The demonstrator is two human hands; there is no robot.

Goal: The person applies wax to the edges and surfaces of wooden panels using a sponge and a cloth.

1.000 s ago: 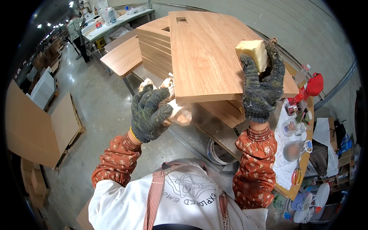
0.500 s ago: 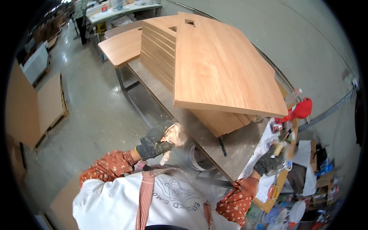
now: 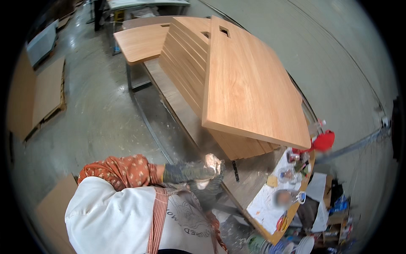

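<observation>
Both my hands meet in front of my apron, at the near edge of the workbench [image 3: 249, 186]. A crumpled, pale pinkish cloth [image 3: 212, 161] is bunched between them. My left hand [image 3: 190, 172], in a dark knit glove, is closed on the cloth from the left. Also gloved, my right hand [image 3: 216, 181] presses against it from the right with fingers curled; motion blurs them and partly hides the grip. Beyond my hands, a large wood-grain board [image 3: 253, 89] with a square cutout lies askew on a stack of similar boards [image 3: 186, 63].
At the bench's right end a white sheet [image 3: 262, 205] bears a clear plastic bottle [image 3: 288, 174], a tan block [image 3: 272, 181] and red-handled scissors [image 3: 282, 221]. A red object [image 3: 323, 141] sits behind them. Cardboard panels [image 3: 48, 89] stand on the left.
My right hand has come from the cluttered right end of the bench to the cloth at my left hand. My left hand has moved slightly right and down. The view has shifted.
</observation>
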